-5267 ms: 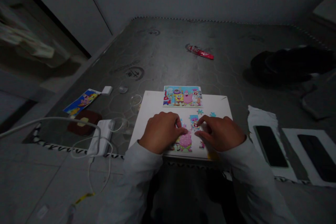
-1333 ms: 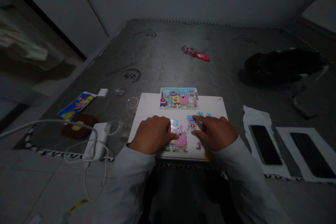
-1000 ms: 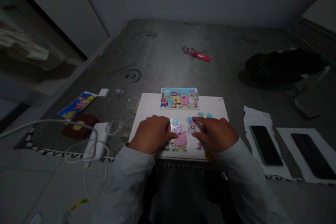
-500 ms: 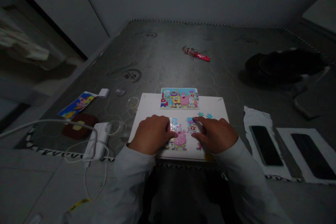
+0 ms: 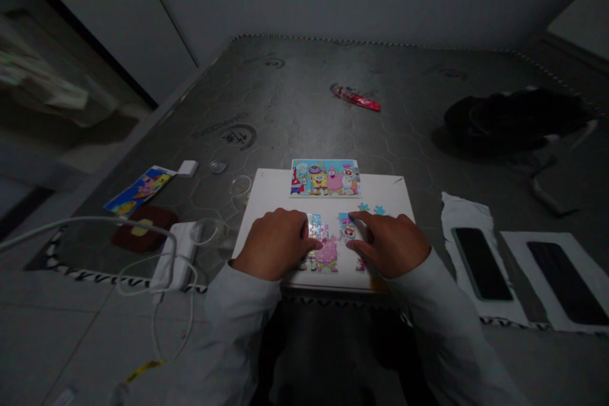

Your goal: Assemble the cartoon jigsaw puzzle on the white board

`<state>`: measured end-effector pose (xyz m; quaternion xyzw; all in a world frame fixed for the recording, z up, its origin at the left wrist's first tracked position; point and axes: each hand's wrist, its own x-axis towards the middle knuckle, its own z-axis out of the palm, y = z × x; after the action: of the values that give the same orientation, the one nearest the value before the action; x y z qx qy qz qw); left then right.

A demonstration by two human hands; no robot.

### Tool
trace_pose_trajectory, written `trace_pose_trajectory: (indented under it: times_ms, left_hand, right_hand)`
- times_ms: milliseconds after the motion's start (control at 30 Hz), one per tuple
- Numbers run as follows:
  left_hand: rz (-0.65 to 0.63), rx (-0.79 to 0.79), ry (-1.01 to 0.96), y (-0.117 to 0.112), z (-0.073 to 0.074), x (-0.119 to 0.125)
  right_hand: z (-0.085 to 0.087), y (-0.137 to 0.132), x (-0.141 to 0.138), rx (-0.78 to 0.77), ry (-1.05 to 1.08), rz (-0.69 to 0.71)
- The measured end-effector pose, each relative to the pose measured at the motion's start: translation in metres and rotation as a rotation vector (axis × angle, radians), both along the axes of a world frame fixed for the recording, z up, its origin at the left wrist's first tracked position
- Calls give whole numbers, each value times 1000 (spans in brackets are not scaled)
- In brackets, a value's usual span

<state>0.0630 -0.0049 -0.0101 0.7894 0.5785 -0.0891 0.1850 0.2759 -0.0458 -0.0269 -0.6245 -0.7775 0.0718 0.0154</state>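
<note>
A partly joined jigsaw puzzle point(image 5: 326, 254) with a pink figure lies on a white box-like board point(image 5: 271, 187). My left hand point(image 5: 276, 241) rests over its left side, fingers curled and thumb on the pieces, hiding part of it. To the right, my right hand point(image 5: 392, 241) has thumb and index finger at the edge of a small joined section of puzzle pieces point(image 5: 347, 226). A gap separates this section from the larger part. Loose blue puzzle pieces point(image 5: 379, 210) lie beyond the right hand. Above them sits the colourful reference picture point(image 5: 326, 178).
On the left are a white power bank point(image 5: 177, 257) with a cable, a brown case point(image 5: 144, 229), a blue card point(image 5: 141, 190) and clear round lids point(image 5: 240, 186). Two phones point(image 5: 483, 263) lie on the right. A red packet point(image 5: 356, 99) and a black bag point(image 5: 514, 120) are farther back.
Almost nothing differs. Both hands stay at the same spots on the puzzle, with at most a tiny shift of the right hand to the left.
</note>
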Motion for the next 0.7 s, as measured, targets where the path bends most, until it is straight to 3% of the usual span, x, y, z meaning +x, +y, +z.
trace_pose_trajectory:
  times_ms: [700]
  left_hand:
    - [4, -13, -5, 1, -3, 0]
  right_hand:
    - [2, -1, -1, -59, 5, 14]
